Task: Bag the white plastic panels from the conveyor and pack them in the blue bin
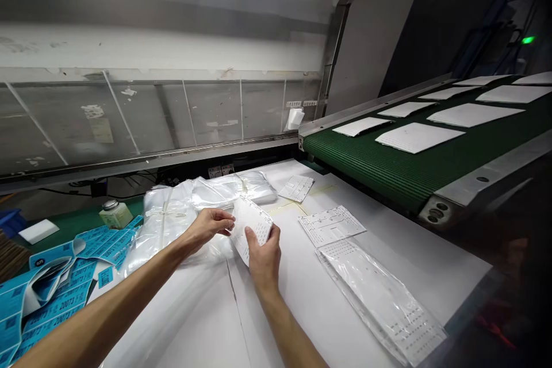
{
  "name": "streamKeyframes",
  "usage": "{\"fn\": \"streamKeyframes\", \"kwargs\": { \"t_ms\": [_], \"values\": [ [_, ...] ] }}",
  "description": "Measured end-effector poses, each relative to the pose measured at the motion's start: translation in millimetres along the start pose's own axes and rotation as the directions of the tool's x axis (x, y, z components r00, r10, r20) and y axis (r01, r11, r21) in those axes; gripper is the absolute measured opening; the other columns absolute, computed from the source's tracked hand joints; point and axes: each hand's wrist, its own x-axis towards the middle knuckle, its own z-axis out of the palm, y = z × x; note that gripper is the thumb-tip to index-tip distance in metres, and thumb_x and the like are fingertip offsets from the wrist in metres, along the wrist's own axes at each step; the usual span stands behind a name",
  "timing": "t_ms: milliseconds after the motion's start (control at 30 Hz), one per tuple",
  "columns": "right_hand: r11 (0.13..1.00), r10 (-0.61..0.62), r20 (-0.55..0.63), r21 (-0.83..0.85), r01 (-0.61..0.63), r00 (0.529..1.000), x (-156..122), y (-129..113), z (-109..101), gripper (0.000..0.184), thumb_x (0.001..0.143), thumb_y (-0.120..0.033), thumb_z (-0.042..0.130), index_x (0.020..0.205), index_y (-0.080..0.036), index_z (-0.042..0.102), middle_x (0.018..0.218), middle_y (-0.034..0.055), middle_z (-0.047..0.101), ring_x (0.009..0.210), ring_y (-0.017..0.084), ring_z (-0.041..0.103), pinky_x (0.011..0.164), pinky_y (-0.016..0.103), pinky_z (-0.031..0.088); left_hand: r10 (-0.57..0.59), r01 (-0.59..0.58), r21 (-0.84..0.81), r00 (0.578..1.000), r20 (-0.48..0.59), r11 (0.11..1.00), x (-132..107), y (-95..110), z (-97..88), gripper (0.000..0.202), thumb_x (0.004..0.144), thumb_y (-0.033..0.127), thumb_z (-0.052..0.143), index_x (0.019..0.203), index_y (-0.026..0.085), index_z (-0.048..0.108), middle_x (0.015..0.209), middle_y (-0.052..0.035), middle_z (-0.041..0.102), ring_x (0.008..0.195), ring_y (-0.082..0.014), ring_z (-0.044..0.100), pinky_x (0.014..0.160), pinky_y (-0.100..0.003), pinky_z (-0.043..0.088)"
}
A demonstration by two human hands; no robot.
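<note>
My right hand (265, 250) grips a white circuit board (251, 223), perhaps a small stack, with rows of small dark marks. The thumb lies on its face and the fingers go behind it. At the board's left edge, my left hand (212, 224) has its fingertips pinched together; whatever is between them is too small to make out. Behind and left of the hands lie clear plastic bags (166, 215), tied in bundles. To the right, a flat white board (332, 225) rests on the table, partly beside a bagged stack of boards (379, 299). A smaller board (296, 188) sits farther back.
A green conveyor belt (345, 149) carrying several white boards (418, 137) runs along the right. Blue printed label sheets (56, 299) and a small jar (115, 214) are at the left. White paper (194, 322) covers the table. A stained clear panel (164, 115) stands behind.
</note>
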Motion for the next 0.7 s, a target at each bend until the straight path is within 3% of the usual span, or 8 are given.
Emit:
{"fn": "streamKeyframes", "kwargs": {
  "t_ms": [100,267,500,600,700],
  "values": [
    [0.999,-0.037,0.051,0.012,0.037,0.998,-0.9,-6.1,6.6,0.048,0.073,-0.045,0.067,0.110,-0.022,0.048,0.107,0.0068,0.064,0.097,0.024,0.061,0.080,0.032,0.048,0.020,-0.018,-0.074,1.000,0.015,0.997,-12.5,12.0,5.9,0.022,0.070,0.029,0.071,0.080,0.010,0.068,0.077,-0.0064,0.067,0.073,-0.0174,0.063,0.076,-0.035,0.053],
    [0.995,-0.094,0.118,-0.007,0.096,0.988,-14.3,-10.5,-11.6,0.040,0.077,-0.042,0.062,0.110,-0.023,0.051,0.102,0.0036,0.066,0.092,0.020,0.063,0.076,0.028,0.049,0.003,0.013,-0.216,0.997,0.075,0.976,-33.3,14.3,20.8,0.023,0.069,0.029,0.073,0.081,0.009,0.069,0.079,-0.0081,0.069,0.076,-0.0193,0.064,0.082,-0.039,0.051],
    [0.987,-0.082,-0.015,-0.139,0.080,0.996,-20.6,4.7,-39.5,0.035,0.076,-0.038,0.062,0.105,-0.020,0.052,0.096,0.0074,0.066,0.089,0.025,0.062,0.079,0.036,0.047,-0.013,0.051,-0.471,0.996,0.084,0.880,-58.6,-3.6,40.2,0.012,0.076,0.024,0.065,0.082,0.013,0.063,0.076,-0.0028,0.062,0.076,-0.0150,0.060,0.087,-0.041,0.050],
    [0.988,-0.057,-0.055,-0.143,0.049,0.997,-19.4,3.0,-53.3,0.037,0.075,-0.041,0.064,0.104,-0.020,0.053,0.095,0.0067,0.067,0.089,0.025,0.063,0.079,0.035,0.048,-0.009,0.029,-0.404,0.999,0.051,0.914,-64.7,-5.3,42.8,0.003,0.076,0.018,0.059,0.077,0.015,0.058,0.070,0.0017,0.055,0.068,-0.0113,0.055,0.081,-0.038,0.052],
    [0.991,-0.029,-0.062,-0.133,0.021,0.998,-21.5,-3.8,-73.8,0.044,0.076,-0.044,0.064,0.112,-0.020,0.053,0.104,0.0062,0.067,0.097,0.024,0.062,0.085,0.034,0.048,0.022,-0.023,-0.161,1.000,-0.007,0.987,-62.5,-2.2,45.3,0.008,0.074,0.022,0.060,0.074,0.016,0.055,0.068,0.0028,0.052,0.064,-0.0109,0.053,0.069,-0.031,0.053]
  ]
}}
